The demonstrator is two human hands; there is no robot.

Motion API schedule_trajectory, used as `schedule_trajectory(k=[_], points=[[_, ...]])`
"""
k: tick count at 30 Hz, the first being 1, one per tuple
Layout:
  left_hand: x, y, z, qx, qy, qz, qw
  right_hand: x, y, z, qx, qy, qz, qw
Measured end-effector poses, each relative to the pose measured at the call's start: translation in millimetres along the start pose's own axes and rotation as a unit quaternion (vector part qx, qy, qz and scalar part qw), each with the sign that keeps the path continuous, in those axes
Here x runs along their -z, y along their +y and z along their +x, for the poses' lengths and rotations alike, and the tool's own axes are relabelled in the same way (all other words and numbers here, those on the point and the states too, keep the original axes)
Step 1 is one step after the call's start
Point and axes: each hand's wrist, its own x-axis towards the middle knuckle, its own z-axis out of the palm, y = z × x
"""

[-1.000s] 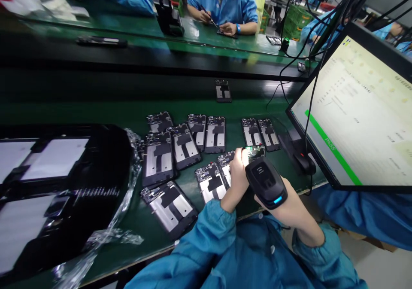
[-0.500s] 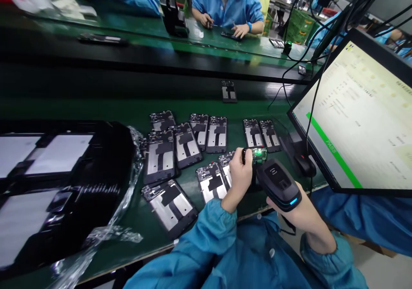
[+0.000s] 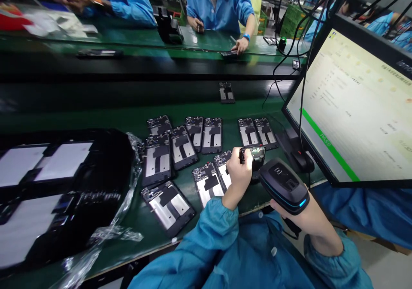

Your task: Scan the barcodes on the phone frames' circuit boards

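My left hand (image 3: pixel 238 174) is closed around the upper edge of an opened phone body (image 3: pixel 258 156), holding it tilted up with its bare circuit board showing. My right hand (image 3: pixel 280 210) grips a black barcode scanner (image 3: pixel 283 185) with a lit blue strip; the scanner covers most of its fingers. The scanner's front end is just right of the held phone body, and the trigger is hidden. Beside my left wrist, two more phone bodies (image 3: pixel 208 185) lie flat on the green bench. Another phone body (image 3: pixel 169 206) lies angled near the front edge.
Several phone bodies (image 3: pixel 183 147) lie beyond my hands. A monitor (image 3: pixel 357 104) showing a green PASS bar stands right, with a black mouse (image 3: pixel 302 160) before it. At left is a black tray (image 3: pixel 109 160) in clear plastic. Co-workers sit across the bench.
The scanner and my right hand have shifted slightly right, away from the held phone body. The green glow on its board has faded. A co-worker across the bench has moved an arm.
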Motion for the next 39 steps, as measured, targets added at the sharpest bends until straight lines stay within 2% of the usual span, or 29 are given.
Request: schedule_trajectory(k=[4,6,10,13,17,20,25,30,32,35,37,39], points=[[-8.9,2,4,-0.02,-0.016,-0.014,1.0,9,12,-7,-0.028,0.041,0.003,0.999],[-21.2,2,7,-0.018,-0.064,-0.016,0.998,21,22,-6,-0.056,0.054,0.012,0.997],[-54.7,3,5,-0.019,-0.196,0.026,0.98,46,37,1,-0.095,0.045,0.042,0.994],[-69.1,12,-4,-0.014,-0.229,0.075,0.97,47,37,1,-0.095,0.052,0.035,0.993],[-64.8,31,-15,-0.042,-0.24,0.092,0.966,26,30,-5,-0.036,0.108,-0.015,0.993],[-58.5,38,-18,-0.064,-0.242,0.092,0.964,15,29,-9,-0.026,0.136,-0.025,0.99],[-61.3,34,-18,-0.054,-0.223,0.105,0.968,11,30,-11,-0.025,0.154,-0.028,0.987],[-68.6,30,-13,-0.007,-0.221,0.087,0.971,15,37,-21,-0.031,0.167,-0.025,0.985],[-64.7,21,-8,0.023,-0.236,0.043,0.971,20,52,-18,-0.038,0.191,-0.016,0.981],[-52.9,-7,1,0.006,-0.341,-0.069,0.937,29,88,4,-0.055,0.24,0.011,0.969],[-47.8,-27,3,-0.042,-0.406,-0.109,0.906,33,111,20,-0.061,0.233,0.034,0.97],[-47.4,-36,-3,-0.061,-0.401,-0.088,0.91,35,124,26,-0.061,0.196,0.053,0.977]])
